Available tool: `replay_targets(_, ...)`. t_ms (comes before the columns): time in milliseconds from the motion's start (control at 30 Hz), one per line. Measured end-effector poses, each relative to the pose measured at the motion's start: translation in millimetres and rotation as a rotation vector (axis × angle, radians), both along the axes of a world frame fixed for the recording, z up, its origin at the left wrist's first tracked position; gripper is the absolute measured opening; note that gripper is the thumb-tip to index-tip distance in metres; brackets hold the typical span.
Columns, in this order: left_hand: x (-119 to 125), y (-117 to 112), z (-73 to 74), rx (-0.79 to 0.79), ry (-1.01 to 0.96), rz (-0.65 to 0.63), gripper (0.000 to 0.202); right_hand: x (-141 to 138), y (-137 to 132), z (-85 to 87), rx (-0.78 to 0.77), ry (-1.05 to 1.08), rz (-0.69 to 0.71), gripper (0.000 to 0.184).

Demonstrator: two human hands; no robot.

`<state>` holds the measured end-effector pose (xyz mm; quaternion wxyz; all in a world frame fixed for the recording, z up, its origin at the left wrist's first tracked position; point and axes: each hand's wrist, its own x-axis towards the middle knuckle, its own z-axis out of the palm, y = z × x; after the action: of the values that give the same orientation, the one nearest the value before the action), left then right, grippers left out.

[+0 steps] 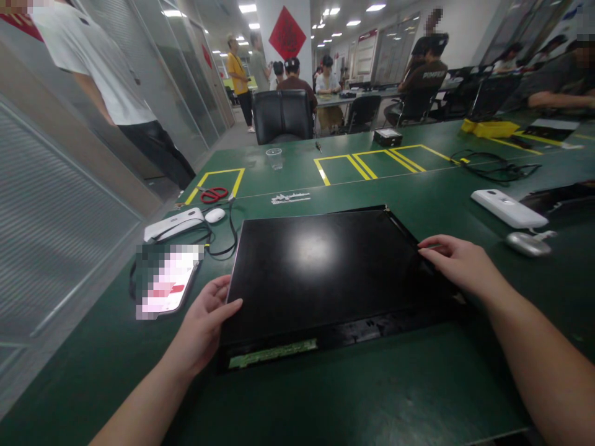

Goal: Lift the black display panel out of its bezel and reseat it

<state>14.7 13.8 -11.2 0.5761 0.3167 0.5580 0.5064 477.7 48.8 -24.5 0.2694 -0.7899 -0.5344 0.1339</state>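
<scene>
A flat black display panel (297, 272) lies tilted in a shallow black frame (357, 331) on the green table. A strip of green tape (274, 353) runs along the frame's near edge. My left hand (209, 316) is closed on the panel's left edge, thumb on top and fingers curled at the side. At the opposite side, my right hand (458, 263) pinches the frame's right rim between thumb and fingers. Whether its fingertips also touch the panel, I cannot tell. A bright ceiling reflection shows on the panel's surface.
Left of the panel are a phone (171, 285), a white device with a cable (174, 223), a white mouse (215, 215) and red-handled scissors (214, 195). A plastic cup (274, 159) stands farther back. Another white device (509, 209) lies at right. People sit and stand beyond.
</scene>
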Motion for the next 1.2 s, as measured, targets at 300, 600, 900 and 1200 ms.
replay_targets(300,-4.6,-1.8,1.5,-0.019,-0.060,-0.086,0.089,1.2,-1.1,-1.0,-0.030,0.023,0.004,0.028)
replay_targets(600,-3.0,-0.6,2.8,-0.017,-0.060,-0.057,0.097,-2.4,-0.8,4.0,-0.036,0.007,0.009,0.024)
replay_targets(900,-6.2,0.1,-5.7,0.000,-0.058,-0.110,0.096,-1.8,-0.4,2.3,-0.021,-0.006,0.003,0.030)
replay_targets(1200,3.0,0.3,3.5,-0.029,-0.038,-0.064,0.109,-0.2,-0.2,2.1,-0.052,-0.006,0.003,0.029)
